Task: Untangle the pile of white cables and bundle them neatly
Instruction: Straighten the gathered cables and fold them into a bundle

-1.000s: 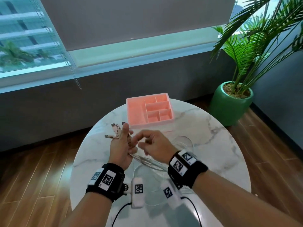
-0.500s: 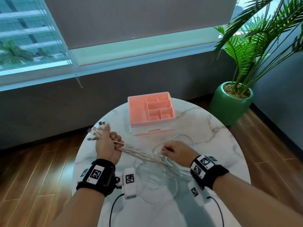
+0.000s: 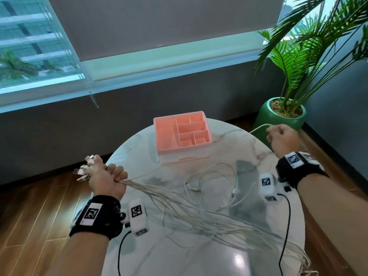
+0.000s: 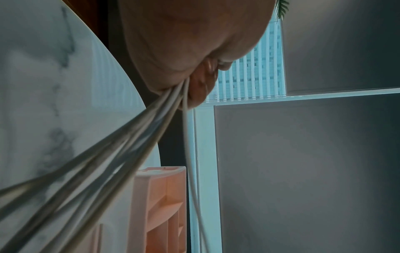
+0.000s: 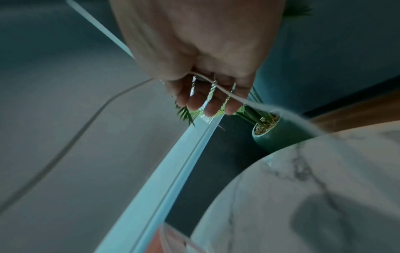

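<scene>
My left hand [image 3: 107,177] grips a bundle of white cables [image 3: 179,204] just behind their plugs [image 3: 85,168], which stick out past my thumb at the table's left edge. The bundle fans across the marble table [image 3: 139,148] and hangs over its near right edge. In the left wrist view the cables [image 4: 129,137] leave my closed fist [image 4: 173,51]. My right hand [image 3: 282,138] is raised at the far right and pinches a single white cable [image 3: 258,128]; that cable [image 5: 218,86] crosses my curled fingers [image 5: 216,104]. Loose cable loops [image 3: 215,182] lie mid-table.
A pink compartment organizer [image 3: 165,140] stands at the table's far side, just behind the loose loops. A green pot with a palm [image 3: 266,120] sits on the wooden floor beyond the right edge, close to my right hand. Black sensor leads [image 3: 286,222] trail from both wrists.
My right hand has swung from the middle of the table up and out to the right, drawing one cable with it. My left hand has shifted left, still holding the bundle.
</scene>
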